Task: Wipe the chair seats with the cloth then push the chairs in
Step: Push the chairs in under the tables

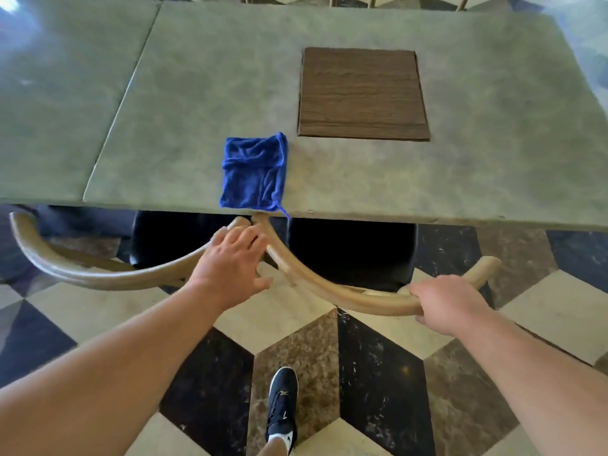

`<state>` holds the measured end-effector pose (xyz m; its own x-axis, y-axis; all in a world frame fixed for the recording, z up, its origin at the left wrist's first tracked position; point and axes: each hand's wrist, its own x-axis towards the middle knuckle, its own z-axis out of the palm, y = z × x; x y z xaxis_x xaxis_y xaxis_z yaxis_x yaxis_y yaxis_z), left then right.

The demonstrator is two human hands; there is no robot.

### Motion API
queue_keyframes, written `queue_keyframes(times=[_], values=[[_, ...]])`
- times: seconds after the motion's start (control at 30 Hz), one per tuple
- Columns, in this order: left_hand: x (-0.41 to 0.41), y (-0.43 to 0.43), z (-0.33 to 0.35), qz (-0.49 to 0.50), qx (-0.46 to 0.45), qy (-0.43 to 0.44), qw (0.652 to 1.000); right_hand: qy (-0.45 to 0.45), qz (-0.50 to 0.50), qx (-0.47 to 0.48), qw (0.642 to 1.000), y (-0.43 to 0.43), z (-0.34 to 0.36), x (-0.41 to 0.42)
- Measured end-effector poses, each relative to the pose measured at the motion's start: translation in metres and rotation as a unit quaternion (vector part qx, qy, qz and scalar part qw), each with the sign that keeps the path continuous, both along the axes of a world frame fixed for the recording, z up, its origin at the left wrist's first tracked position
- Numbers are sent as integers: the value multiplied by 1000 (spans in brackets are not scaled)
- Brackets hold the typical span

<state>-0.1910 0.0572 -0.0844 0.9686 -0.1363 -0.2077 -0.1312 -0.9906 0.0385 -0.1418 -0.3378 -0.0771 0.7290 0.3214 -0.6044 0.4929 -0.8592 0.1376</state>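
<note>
Hands (450, 304) on curved tan chair backs (329, 291).

The one wide-angle camera sits on the head, facing forward and steeply down. The table (460, 179) spans the upper half. The left hand (230, 268) and right hand (450, 304) are close at centre, on the left chair (98, 278) and right chair (329, 291), with the floor (378, 373) beneath.

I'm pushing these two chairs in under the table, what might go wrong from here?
The left hand lies where the rails of the left chair and the right chair nearly meet at the table edge, so its fingers could get pinched there. The blue cloth sits at that edge with a strand hanging over; a rail might snag it and drag it to the floor.
</note>
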Motion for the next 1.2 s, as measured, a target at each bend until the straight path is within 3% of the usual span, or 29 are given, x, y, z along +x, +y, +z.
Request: queue_keyframes(times=[0.1, 0.2, 0.3, 0.43, 1.2], values=[[-14, 60, -3, 130, 44, 22, 990, 47, -35, -24, 998, 14, 5, 4], [-13, 84, -10, 208, 33, 92, 973, 119, -57, 28, 991, 60, 0, 2], [0, 92, -9, 206, 6, 139, 969, 94, -46, 123, 987, 133, -17, -10], [13, 103, -9, 176, -24, 197, 964, 54, -126, 210, 968, 201, -38, -5], [7, 74, -20, 191, -54, 172, 965, 34, -136, 171, 975, 190, -26, -8]])
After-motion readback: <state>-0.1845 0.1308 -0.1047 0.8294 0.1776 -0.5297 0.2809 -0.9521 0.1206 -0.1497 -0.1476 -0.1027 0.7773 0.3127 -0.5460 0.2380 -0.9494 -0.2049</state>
